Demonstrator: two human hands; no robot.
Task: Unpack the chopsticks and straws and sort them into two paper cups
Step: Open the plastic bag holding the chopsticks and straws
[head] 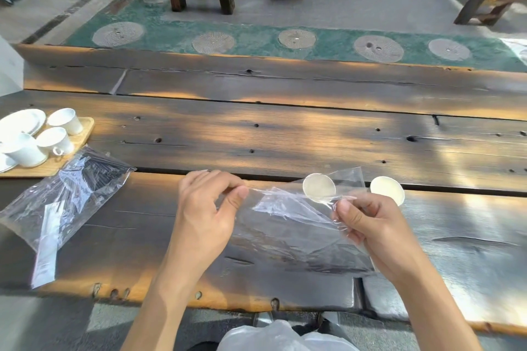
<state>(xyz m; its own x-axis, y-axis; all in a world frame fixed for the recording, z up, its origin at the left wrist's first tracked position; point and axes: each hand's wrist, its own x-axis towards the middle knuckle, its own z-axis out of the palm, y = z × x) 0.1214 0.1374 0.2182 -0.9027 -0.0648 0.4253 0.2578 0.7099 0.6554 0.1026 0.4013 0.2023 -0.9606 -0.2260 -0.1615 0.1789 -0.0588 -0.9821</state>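
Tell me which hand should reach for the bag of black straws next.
Left, probably. The bag of black straws lies at the table's left, nearer the left hand. The right hand sits by the paper cups. Both hands now pinch the clear bag.

On the counter (285, 134): tray (77, 148) of mugs (54, 141) far left, straw bag (65, 196) just near of it, two paper cups (318, 187) right of centre behind a held empty bag (288, 225).

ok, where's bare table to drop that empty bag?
Free: the far planks beyond both paper cups, and right of the right hand. Crowded: the left, with the straw bag and the tray of white cups.
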